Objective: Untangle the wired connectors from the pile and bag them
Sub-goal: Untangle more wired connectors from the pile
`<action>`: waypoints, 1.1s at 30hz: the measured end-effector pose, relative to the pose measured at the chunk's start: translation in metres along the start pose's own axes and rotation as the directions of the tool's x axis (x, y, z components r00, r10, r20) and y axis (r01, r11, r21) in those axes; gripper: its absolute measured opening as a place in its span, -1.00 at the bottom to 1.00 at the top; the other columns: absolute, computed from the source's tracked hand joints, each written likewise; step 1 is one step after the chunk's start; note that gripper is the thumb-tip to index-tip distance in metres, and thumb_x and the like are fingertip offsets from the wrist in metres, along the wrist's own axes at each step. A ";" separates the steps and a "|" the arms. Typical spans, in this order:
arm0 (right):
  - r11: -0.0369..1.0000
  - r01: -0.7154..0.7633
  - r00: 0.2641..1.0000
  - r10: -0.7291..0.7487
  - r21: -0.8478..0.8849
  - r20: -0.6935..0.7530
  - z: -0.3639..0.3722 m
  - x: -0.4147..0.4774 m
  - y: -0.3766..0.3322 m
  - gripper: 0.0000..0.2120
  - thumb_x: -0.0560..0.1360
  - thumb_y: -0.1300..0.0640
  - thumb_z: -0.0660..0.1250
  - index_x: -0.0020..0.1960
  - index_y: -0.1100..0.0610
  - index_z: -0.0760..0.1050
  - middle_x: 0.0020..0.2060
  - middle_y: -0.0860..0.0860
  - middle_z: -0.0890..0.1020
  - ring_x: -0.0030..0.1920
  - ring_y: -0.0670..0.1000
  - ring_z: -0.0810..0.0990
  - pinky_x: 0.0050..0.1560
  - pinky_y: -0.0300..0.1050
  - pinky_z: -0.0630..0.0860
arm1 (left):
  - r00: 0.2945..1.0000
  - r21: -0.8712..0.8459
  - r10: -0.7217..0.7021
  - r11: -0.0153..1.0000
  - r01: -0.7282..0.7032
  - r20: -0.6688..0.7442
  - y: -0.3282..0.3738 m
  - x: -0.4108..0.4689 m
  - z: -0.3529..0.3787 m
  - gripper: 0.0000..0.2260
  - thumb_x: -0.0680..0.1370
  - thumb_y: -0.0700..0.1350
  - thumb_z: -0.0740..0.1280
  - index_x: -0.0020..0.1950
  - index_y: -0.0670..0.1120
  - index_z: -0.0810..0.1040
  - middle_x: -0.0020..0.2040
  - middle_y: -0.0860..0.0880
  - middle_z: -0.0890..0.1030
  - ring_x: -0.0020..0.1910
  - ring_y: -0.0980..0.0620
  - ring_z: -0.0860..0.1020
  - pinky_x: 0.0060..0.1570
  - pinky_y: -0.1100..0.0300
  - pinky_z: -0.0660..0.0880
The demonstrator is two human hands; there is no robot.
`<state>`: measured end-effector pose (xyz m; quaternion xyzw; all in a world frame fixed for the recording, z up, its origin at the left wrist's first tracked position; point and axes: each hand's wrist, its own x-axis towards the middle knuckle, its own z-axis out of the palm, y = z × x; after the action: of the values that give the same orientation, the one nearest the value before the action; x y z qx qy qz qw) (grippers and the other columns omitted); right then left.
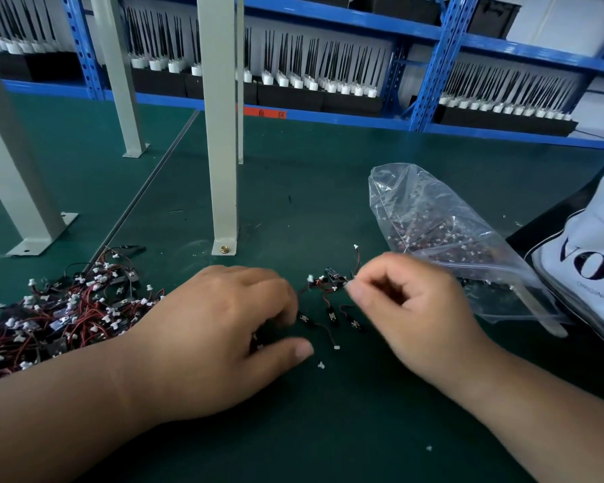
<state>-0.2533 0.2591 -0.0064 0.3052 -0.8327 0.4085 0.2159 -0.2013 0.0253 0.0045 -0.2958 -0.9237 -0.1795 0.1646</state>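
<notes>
Head view: your right hand pinches a wire among the few loose connectors on the green worktop. Your left hand curls fingers-down over others, and I cannot tell whether its grip holds any. The tangled pile lies beside your left forearm, the partly filled clear bag just behind your right hand, and a grey post stands behind the connectors. A red label on the blue rack reads "良 区", and white fabric at far right shows "VO".
</notes>
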 end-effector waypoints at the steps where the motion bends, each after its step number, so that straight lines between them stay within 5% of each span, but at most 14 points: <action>1: 0.994 -0.097 0.994 0.098 0.045 -0.040 -0.001 0.000 0.002 -0.80 0.50 0.22 0.44 -0.28 0.09 0.54 -0.43 -0.14 0.51 -0.38 -0.14 0.47 -0.30 -0.32 0.40 | 0.999 0.041 0.018 0.999 -0.020 0.048 0.001 0.000 0.001 -0.75 0.48 0.28 0.27 -0.11 0.12 0.46 -0.19 0.19 0.47 -0.17 0.17 0.46 -0.10 0.16 0.45; 4: 0.972 -0.235 0.968 0.235 0.010 -0.091 -0.001 -0.002 0.006 -0.78 0.49 0.16 0.43 -0.31 0.06 0.50 -0.46 -0.10 0.50 -0.44 -0.11 0.42 -0.39 -0.36 0.34 | 0.990 0.086 0.065 0.993 -0.077 0.128 0.003 0.000 0.002 -0.78 0.45 0.26 0.31 -0.13 0.13 0.48 -0.18 0.19 0.48 -0.12 0.15 0.46 -0.04 0.10 0.45; 8: 0.926 -0.317 0.949 0.311 -0.204 -0.060 -0.002 -0.010 0.005 -0.79 0.46 0.04 0.44 -0.31 0.02 0.50 -0.47 -0.07 0.54 -0.45 -0.03 0.46 -0.42 -0.14 0.41 | 0.984 0.054 0.075 0.995 -0.085 0.164 0.004 -0.001 0.000 -0.88 0.42 0.13 0.32 -0.14 0.12 0.49 -0.18 0.19 0.47 -0.11 0.16 0.43 -0.05 0.13 0.44; 14: 0.837 -0.334 0.924 0.381 -0.433 0.023 -0.009 -0.013 0.001 -0.77 0.45 -0.08 0.40 -0.30 0.00 0.48 -0.43 -0.13 0.57 -0.43 -0.07 0.50 -0.43 -0.09 0.46 | 0.980 0.069 0.076 0.994 -0.090 0.185 0.008 0.000 -0.001 -0.97 0.42 -0.02 0.29 -0.22 0.10 0.48 -0.25 0.17 0.45 -0.18 0.17 0.42 -0.09 0.17 0.43; 23: 0.848 -0.373 0.901 0.428 -0.376 0.071 -0.012 -0.009 -0.003 -0.84 0.40 0.21 0.26 -0.28 -0.01 0.54 -0.43 -0.11 0.59 -0.42 -0.03 0.53 -0.36 0.00 0.57 | 0.985 0.046 0.090 0.994 -0.097 0.146 0.005 0.001 0.001 -0.90 0.58 -0.01 0.21 -0.14 0.12 0.41 -0.17 0.20 0.45 -0.14 0.19 0.43 0.00 0.24 0.39; 33: 0.815 -0.320 0.910 0.405 -0.483 0.082 -0.010 -0.012 -0.002 -0.90 0.38 0.00 0.38 -0.30 -0.05 0.51 -0.41 -0.16 0.53 -0.34 -0.15 0.51 -0.44 -0.19 0.38 | 0.995 0.022 0.102 0.995 -0.102 0.025 0.004 0.002 0.005 -0.82 0.59 0.09 0.15 -0.11 0.06 0.45 -0.25 0.19 0.47 -0.26 0.15 0.46 -0.15 0.34 0.34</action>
<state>-0.2422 0.2700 -0.0074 0.1162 -0.9641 0.2045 0.1233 -0.2019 0.0314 0.0018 -0.3428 -0.9113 -0.1568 0.1660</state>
